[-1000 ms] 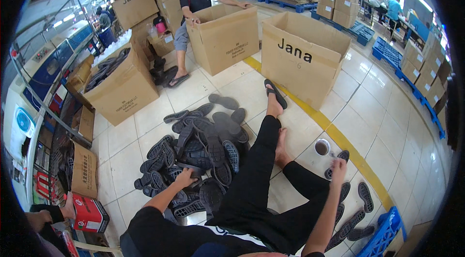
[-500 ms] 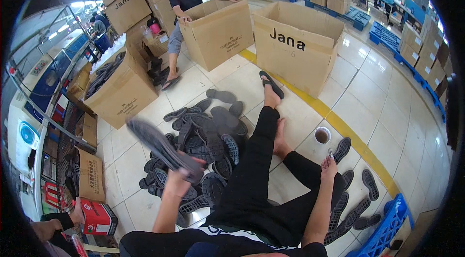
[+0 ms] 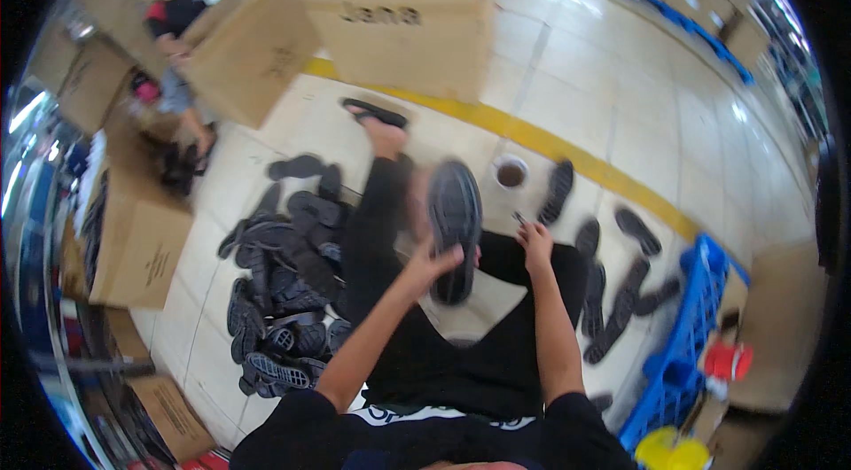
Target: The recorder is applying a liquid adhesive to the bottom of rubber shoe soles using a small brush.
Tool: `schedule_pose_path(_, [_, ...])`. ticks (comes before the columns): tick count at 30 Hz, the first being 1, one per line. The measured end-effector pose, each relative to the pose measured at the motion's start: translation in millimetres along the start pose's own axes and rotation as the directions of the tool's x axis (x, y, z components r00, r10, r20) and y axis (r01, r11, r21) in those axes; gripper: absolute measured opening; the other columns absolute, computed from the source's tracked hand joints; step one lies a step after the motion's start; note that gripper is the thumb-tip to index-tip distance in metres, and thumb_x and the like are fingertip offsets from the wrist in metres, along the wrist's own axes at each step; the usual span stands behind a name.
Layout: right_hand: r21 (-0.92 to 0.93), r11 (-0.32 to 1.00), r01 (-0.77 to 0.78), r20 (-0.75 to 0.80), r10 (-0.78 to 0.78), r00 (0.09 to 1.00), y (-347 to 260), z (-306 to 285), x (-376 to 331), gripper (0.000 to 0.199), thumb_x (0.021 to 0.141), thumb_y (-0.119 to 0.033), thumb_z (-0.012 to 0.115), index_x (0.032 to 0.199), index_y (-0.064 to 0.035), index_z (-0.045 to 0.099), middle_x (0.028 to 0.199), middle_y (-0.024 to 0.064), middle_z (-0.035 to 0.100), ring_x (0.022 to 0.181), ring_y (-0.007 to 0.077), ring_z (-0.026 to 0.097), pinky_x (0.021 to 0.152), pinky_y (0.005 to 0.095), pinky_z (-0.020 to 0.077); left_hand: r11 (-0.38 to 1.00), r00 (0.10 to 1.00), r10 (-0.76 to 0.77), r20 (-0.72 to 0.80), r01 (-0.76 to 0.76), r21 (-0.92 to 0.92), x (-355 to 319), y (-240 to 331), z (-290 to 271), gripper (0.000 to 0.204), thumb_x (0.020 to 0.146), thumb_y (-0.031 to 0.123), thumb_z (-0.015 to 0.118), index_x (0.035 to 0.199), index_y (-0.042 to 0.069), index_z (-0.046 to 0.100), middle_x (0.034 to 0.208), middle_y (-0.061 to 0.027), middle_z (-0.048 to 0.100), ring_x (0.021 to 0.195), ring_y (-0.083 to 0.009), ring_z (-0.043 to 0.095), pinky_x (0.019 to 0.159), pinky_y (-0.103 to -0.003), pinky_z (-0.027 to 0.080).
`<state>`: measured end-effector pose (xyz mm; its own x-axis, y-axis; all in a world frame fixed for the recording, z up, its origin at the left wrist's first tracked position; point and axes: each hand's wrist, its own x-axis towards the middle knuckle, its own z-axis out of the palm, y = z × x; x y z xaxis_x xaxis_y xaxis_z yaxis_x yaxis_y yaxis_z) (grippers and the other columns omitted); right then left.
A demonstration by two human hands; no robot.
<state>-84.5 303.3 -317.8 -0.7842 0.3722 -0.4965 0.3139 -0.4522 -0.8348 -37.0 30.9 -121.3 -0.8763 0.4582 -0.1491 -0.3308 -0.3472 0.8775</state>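
My left hand (image 3: 430, 268) grips the heel end of a dark grey shoe sole (image 3: 456, 204), held upright in front of me between my legs. In my right hand (image 3: 536, 245), pinched at the fingertips, is a small silver tool (image 3: 519, 218) too blurred to identify. It stays apart from the sole, near my right knee. Just beyond that hand stands a white cup (image 3: 511, 172) with brown contents. To my left lies a heap of dark soles (image 3: 288, 266); to my right, several more soles (image 3: 625, 293) are spread over the floor tiles.
Large cardboard boxes (image 3: 403, 45) stand ahead, and a person (image 3: 177, 18) leans over one. Another box (image 3: 142, 244) stands at the left. A blue plastic pallet (image 3: 678, 364) lies close on my right, with a yellow round object (image 3: 671, 450) beside it. Yellow tape (image 3: 532, 126) crosses the floor.
My left hand has carried the sole from above the heap rightward to in front of me, turning it upright. The right hand keeps its small tool. The whole view has swung to the right.
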Motion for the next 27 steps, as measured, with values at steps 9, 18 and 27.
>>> schedule_pose_path(9, [-0.585, 0.778, 0.229, 0.108, -0.206, 0.973, -39, 7, 71, 0.021, 0.09, -0.019, 0.065, 0.092, 0.0012, 0.065, 0.078, 0.0067, 0.065, 0.067, 0.0133, 0.062, 0.059, 0.0271, 0.0516, 0.819, 0.904, -0.372, -0.212, 0.212, -0.533, 117, -102, -90, 0.031, 0.086, 0.021, 0.067, 0.112, 0.005, 0.059, 0.098, -0.0075, 0.066, 0.088, -0.0198, 0.065, 0.081, -0.033, 0.052])
schedule_pose_path(18, [-0.875, 0.118, 0.47, 0.4, -0.373, 0.837, -41, 62, 187, 0.027, 0.086, -0.026, 0.068, 0.091, 0.001, 0.069, 0.073, 0.0139, 0.069, 0.063, 0.0203, 0.066, 0.06, 0.0322, 0.051, 0.751, 0.842, -0.417, -0.343, 0.107, -0.651, 120, -100, -102, 0.035, 0.086, 0.026, 0.066, 0.115, 0.008, 0.057, 0.102, -0.0036, 0.063, 0.096, -0.0164, 0.06, 0.086, -0.03, 0.046])
schedule_pose_path(27, [-0.889, 0.052, 0.455, 0.431, -0.238, 0.87, -37, 69, 194, 0.028, 0.082, -0.027, 0.07, 0.089, -0.0004, 0.07, 0.073, 0.0165, 0.068, 0.068, 0.0265, 0.067, 0.066, 0.0365, 0.051, 0.744, 0.878, -0.395, -0.269, 0.134, -0.655, 117, -99, -105, 0.04, 0.087, 0.029, 0.064, 0.121, 0.012, 0.055, 0.108, -0.0024, 0.061, 0.104, -0.0161, 0.056, 0.094, -0.032, 0.041])
